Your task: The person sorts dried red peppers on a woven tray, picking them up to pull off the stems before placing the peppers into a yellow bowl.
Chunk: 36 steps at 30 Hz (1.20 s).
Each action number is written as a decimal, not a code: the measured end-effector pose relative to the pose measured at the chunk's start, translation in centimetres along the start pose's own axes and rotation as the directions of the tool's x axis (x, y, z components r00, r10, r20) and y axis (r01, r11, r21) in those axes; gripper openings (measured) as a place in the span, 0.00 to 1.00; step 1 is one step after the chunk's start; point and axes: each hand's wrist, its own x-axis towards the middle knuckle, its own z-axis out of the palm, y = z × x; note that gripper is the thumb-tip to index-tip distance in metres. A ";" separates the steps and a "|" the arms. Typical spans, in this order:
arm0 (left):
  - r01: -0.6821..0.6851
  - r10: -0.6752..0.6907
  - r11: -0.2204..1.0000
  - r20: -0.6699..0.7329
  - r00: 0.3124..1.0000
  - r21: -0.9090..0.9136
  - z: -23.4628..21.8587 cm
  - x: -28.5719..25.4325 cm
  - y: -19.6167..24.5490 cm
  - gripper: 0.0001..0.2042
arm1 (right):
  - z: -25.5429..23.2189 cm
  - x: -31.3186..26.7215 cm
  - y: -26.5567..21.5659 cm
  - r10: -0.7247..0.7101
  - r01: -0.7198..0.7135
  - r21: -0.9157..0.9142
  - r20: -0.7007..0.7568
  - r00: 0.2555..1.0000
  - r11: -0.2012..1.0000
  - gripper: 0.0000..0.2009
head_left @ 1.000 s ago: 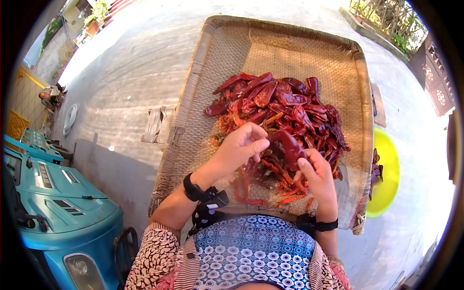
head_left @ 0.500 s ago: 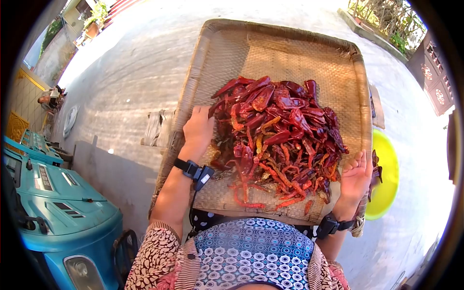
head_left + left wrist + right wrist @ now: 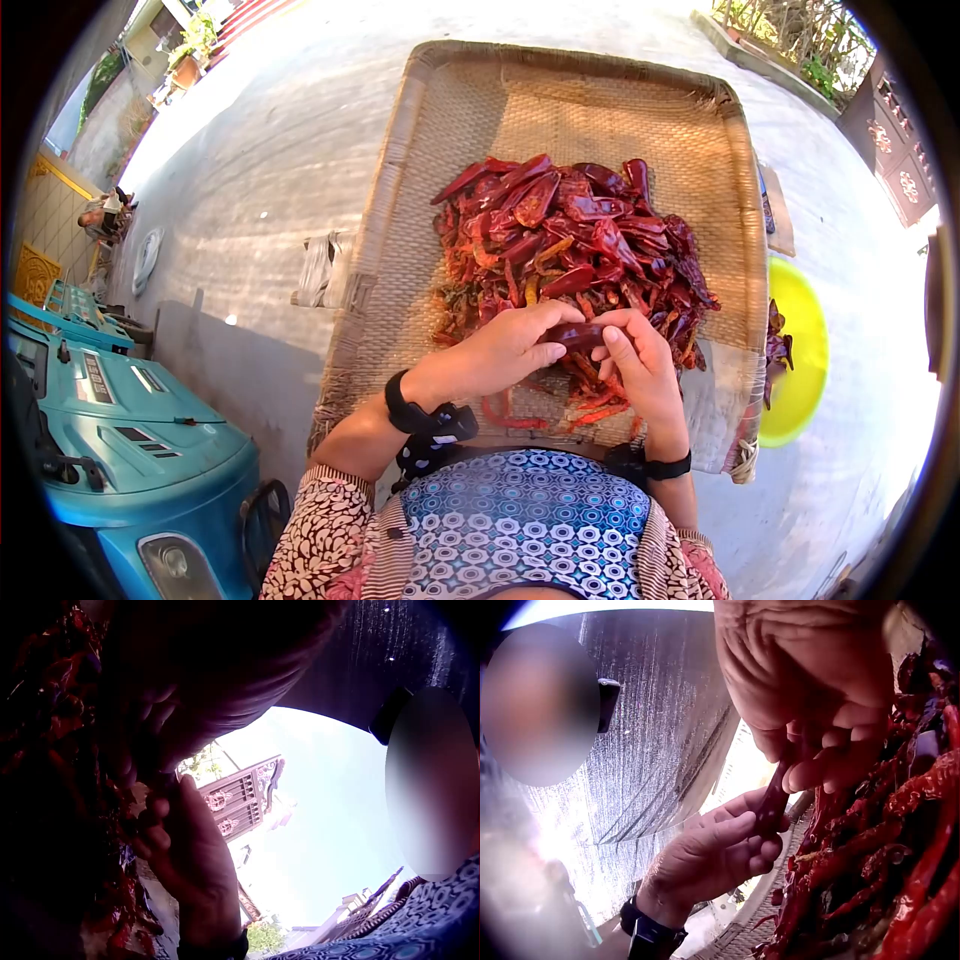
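Observation:
A dark red dried chili pepper (image 3: pixel 577 336) is held between both hands above the near part of the pile. My left hand (image 3: pixel 510 346) pinches one end of it between thumb and fingers. The other end is gripped by my right hand (image 3: pixel 645 365), thumb on top. In the right wrist view the pepper (image 3: pixel 774 796) stretches between the left hand (image 3: pixel 712 844) and the right hand (image 3: pixel 810 697). Beneath them lies a heap of dried chili peppers (image 3: pixel 600 215), broad glossy ones mixed with thin wrinkled orange-red ones. The left wrist view is mostly dark.
The peppers lie on a large woven tray (image 3: pixel 590 105) with a raised rim. Right of the tray, a yellow-green basin (image 3: pixel 805 350) holds several dark peppers. A teal vehicle (image 3: pixel 150 420) stands at left, and a seated person (image 3: pixel 103 215) is farther back.
A second ago both hands held a pepper; half a second ago they were apart, the left at the pile's left edge, the right at the tray's right rim. Now they have met around a pepper.

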 end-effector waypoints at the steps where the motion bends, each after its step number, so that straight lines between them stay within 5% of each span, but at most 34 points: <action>1: 0.033 -0.032 0.997 0.021 0.999 -0.075 0.0 0.0 -0.1 0.17 | 0.0 0.0 0.2 0.006 -0.006 0.015 0.000 1.000 1.000 0.09; 3: 0.103 -0.089 0.970 0.071 0.993 -0.219 -0.1 -0.1 -0.3 0.17 | 0.0 0.1 0.7 0.019 -0.019 0.032 0.016 1.000 0.999 0.08; 6: 0.054 -0.037 0.986 0.112 0.993 -0.155 -0.5 0.2 -0.3 0.16 | -0.5 0.4 1.2 0.026 -0.026 0.035 0.011 1.000 0.999 0.07; 11: 0.054 -0.027 0.996 -0.352 0.936 0.065 -3.5 2.6 -0.3 0.16 | -4.5 0.3 0.8 -0.022 0.111 0.241 -0.345 0.938 0.964 0.10; 13: 0.122 0.175 0.855 -0.503 0.847 0.503 -4.5 3.8 -1.8 0.16 | -7.8 -0.1 0.8 -0.106 0.297 0.338 -0.484 0.869 0.893 0.12; 16: 0.250 0.188 0.713 -0.521 0.832 0.656 -5.2 5.7 -3.4 0.17 | -13.2 -0.9 2.3 -0.160 0.537 0.546 -0.590 0.791 0.643 0.13; 19: 0.323 0.122 0.683 -0.538 0.834 0.655 -5.2 6.5 -4.0 0.18 | -14.0 -1.8 1.8 0.037 0.576 0.659 -0.673 0.739 0.483 0.14; 23: 0.334 0.197 0.644 -0.571 0.797 0.688 -4.9 6.6 -4.4 0.14 | -12.4 -1.1 4.1 0.037 0.380 0.703 -0.499 0.866 0.601 0.13; 28: 0.249 0.347 0.713 -0.638 0.687 0.655 -4.6 5.3 -3.4 0.10 | -5.4 0.2 1.2 -0.073 0.282 0.423 -0.447 0.892 0.861 0.10; 31: 0.161 0.278 0.812 -0.614 0.739 0.561 -3.2 3.2 -0.6 0.09 | -3.2 0.2 0.2 -0.142 0.189 0.132 -0.305 0.942 0.973 0.11; 36: -0.119 0.265 0.899 -0.307 0.914 0.421 -0.6 2.0 -1.3 0.09 | -0.7 0.5 -0.3 -0.102 0.097 -0.051 -0.114 0.988 0.994 0.13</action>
